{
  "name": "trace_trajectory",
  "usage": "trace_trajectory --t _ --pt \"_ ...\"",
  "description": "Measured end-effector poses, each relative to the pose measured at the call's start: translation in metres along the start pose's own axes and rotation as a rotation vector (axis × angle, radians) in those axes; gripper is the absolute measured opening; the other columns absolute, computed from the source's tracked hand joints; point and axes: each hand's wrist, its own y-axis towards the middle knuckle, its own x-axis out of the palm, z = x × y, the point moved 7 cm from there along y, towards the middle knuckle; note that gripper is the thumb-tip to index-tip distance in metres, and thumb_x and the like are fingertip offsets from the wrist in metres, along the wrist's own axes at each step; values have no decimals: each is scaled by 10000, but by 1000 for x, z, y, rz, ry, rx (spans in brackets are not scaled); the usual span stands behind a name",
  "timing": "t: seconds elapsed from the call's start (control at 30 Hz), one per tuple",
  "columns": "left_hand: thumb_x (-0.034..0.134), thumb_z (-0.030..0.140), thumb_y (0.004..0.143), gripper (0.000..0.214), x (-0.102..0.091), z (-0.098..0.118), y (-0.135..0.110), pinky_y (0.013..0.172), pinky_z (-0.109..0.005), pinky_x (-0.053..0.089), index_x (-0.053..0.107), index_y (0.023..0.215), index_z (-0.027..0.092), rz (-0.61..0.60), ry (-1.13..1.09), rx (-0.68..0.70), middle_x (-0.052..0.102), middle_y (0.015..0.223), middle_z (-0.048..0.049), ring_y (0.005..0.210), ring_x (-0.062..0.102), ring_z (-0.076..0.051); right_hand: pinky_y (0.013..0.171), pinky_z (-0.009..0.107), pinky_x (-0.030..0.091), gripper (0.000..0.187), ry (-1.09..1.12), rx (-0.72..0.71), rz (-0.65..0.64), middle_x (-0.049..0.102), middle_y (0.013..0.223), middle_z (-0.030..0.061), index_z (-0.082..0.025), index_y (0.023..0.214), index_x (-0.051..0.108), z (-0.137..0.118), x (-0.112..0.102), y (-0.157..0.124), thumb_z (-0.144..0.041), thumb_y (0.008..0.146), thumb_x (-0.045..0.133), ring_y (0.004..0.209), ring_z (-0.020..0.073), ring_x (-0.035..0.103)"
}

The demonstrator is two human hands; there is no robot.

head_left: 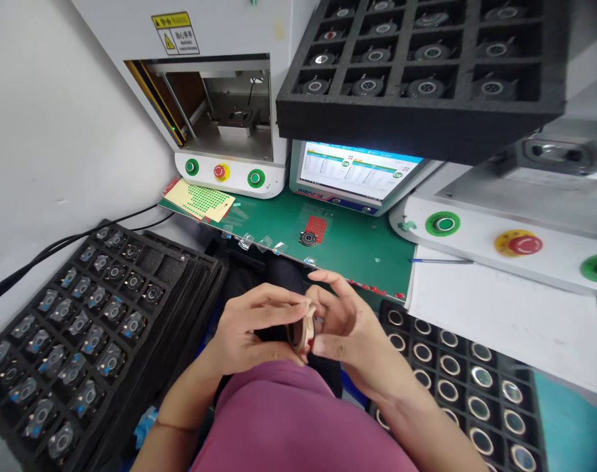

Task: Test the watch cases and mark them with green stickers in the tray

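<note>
The fingers (273, 317) of the left hand (246, 328) and right hand (350, 328) hold a gold case (308, 329) near the green surface (371, 249).

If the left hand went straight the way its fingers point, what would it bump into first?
Past the gold-colored part it grips, the left hand would likely meet the right hand first, though depth is hard to judge.

Bright, diffuse light; screen (360, 172) glowing; right side soft, wide-angle stretch near edges.
</note>
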Motion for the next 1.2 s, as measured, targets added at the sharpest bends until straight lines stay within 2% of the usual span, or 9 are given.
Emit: trace_trajectory --t 0.2,0.4,0.5,0.6,0.77,0.87,0.97,1.03,1.2 --pt "836 306 667 569 14 -17 -1 650 -288 614 662 1206 353 14 -354 -173 694 1081 -81 837 704 -203 601 236 492 675 12 -77 16 530 881 -34 -294 1053 499 7 5 -3 -451 528 894 694 108 577" --pt "725 411 792 396 36 -28 1 630 -304 608 712 1155 253 1 -683 -443 729 1029 -112 775 714 -212 663 279 534 477 -66 -261 105 592 981 24 -276 1024 567 -12 0 -9 -547 685 765 789 152 599" --pt "586 454 889 407 43 -31 0 601 -304 598 702 1126 144 35 -835 -580 730 873 -125 679 702 -200 863 349 540 352 -183 -423 195 635 1119 69 -266 1080 607 -24 -8 -16 -462 800 690 1020 205 617" --pt "601 418 878 357 43 -35 -2 489 -221 548 688 1024 104 157 -900 -639 665 747 -71 570 648 -142 925 366 531 206 -288 -456 241 677 1081 55 -272 1069 640 -24 -11 -17 -306 867 642 1031 188 638" --pt "595 456 880 315 42 -39 -4 336 -126 397 557 842 145 259 -695 -583 562 693 21 394 474 -32 899 341 562 145 -294 -450 197 697 1068 43 -267 1003 668 -16 -5 -15 -246 861 650 1030 182 657" --pt "544 405 925 269 41 -35 -4 318 -108 326 505 812 164 257 -530 -517 524 683 41 377 411 -12 637 268 602 173 -184 -379 121 686 1093 48 -278 1041 661 -9 0 -12 -295 871 636 929 183 677" --pt "509 406 942 244 43 -30 -6 339 -132 310 518 860 176 211 -405 -517 491 658 44 409 391 -33 439 208 523 197 -86 -244 50 695 976 44 -280 1070 648 -1 6 -8 -353 895 596 706 147 653" --pt "480 389 958 227 42 -26 -6 376 -158 305 516 871 182 169 -285 -516 458 605 53 425 383 -51 456 214 518 184 -69 -202 44 694 908 31 -276 1051 644 0 9 -7 -357 895 591 644 132 623" --pt "397 312 986 197 43 -11 2 522 -235 345 481 856 191 10 -13 -407 446 586 52 485 383 -83 497 221 483 106 -44 -217 79 690 1064 21 -277 969 625 -6 13 -7 -274 891 553 683 123 623"
